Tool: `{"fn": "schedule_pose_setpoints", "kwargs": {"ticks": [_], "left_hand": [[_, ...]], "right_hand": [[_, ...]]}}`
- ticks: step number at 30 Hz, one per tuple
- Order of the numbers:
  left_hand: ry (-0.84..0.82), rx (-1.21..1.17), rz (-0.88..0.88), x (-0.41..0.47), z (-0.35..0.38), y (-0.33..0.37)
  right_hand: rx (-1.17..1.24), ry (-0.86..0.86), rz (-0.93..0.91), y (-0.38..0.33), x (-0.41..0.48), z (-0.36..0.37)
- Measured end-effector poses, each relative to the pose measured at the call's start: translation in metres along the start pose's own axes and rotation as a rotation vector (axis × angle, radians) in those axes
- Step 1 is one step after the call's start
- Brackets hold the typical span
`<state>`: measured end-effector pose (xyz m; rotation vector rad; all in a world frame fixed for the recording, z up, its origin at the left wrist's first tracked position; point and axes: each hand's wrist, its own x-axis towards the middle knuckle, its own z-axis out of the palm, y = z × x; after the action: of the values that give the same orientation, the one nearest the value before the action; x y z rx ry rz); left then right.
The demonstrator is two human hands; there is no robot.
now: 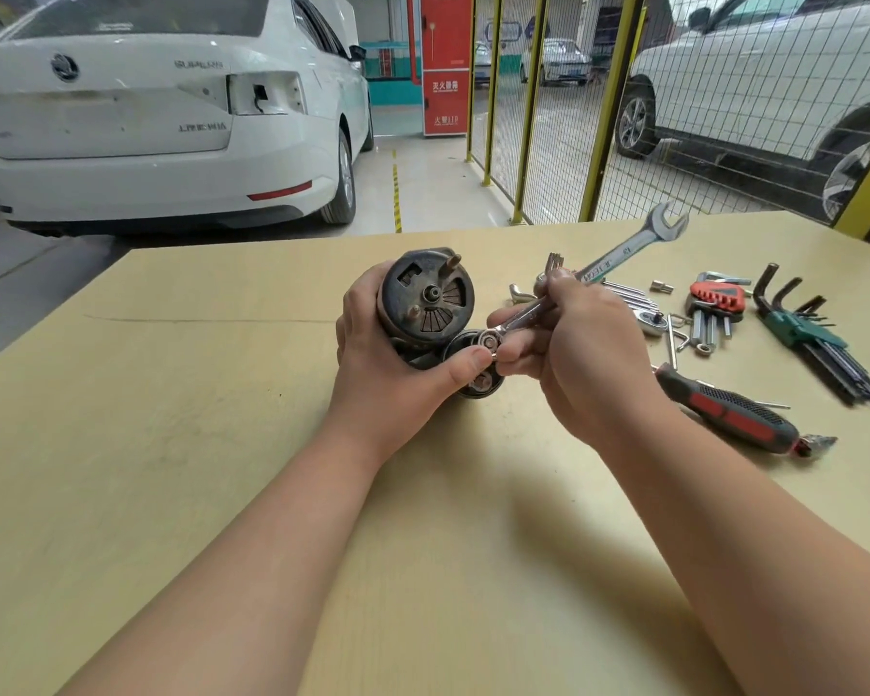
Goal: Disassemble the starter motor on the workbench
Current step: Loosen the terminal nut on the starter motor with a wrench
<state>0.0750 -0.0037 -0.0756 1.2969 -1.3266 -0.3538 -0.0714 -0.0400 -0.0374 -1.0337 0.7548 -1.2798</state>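
Stocktaker: Item one, dark, grimy cylindrical metal starter motor (pixel 425 306). Location?

Fitter: At the pale wooden workbench (pixel 222 444), with the end cap facing the camera. Resting or lifted, cannot tell. The left hand (pixel 388 359) is curled round the motor body, thumb against the smaller black solenoid cylinder (pixel 465 389) on the motor's near side.

Stocktaker: Item two, long silver steel combination wrench (pixel 619 258)?

Fitter: Right of the motor. The right hand (pixel 573 354) pinches its shank, fingers closed round it. The ring end sits on the small terminal nut (pixel 488 340) on the solenoid, and the open end points up and away from the motor.

Stocktaker: Handling note?

Fitter: Judgement only. Seat the ring square and fully down, and counter-hold with the left hand so the motor cannot roll. Use short, steady swings. The thumb is close to the nut, so a pinch is likely. Catch the nut as it frees.

Stocktaker: Spare?

Fitter: Red-and-black-handled screwdriver (pixel 729 414), right of the motor, idle.
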Motion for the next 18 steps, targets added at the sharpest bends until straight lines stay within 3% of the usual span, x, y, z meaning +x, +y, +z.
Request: {"fn": "schedule_pose_setpoints", "kwargs": {"ticks": [5,12,15,18], "left_hand": [[0.003,-0.004,0.004,-0.001,0.0,0.001],[-0.001,-0.007,-0.023,0.001,-0.001,0.001],[-0.003,0.0,-0.03,0.001,0.0,0.0],[-0.009,-0.011,-0.016,0.001,0.0,0.001]], "right_hand": [[-0.353,-0.148,0.031,-0.024,0.012,0.008],[-1.145,-0.366,-0.089,-0.049,0.022,0.038],[-1.147,-0.367,-0.148,-0.052,0.021,0.037],[-0.836,-0.302,-0.119,-0.047,0.017,0.021]]}}
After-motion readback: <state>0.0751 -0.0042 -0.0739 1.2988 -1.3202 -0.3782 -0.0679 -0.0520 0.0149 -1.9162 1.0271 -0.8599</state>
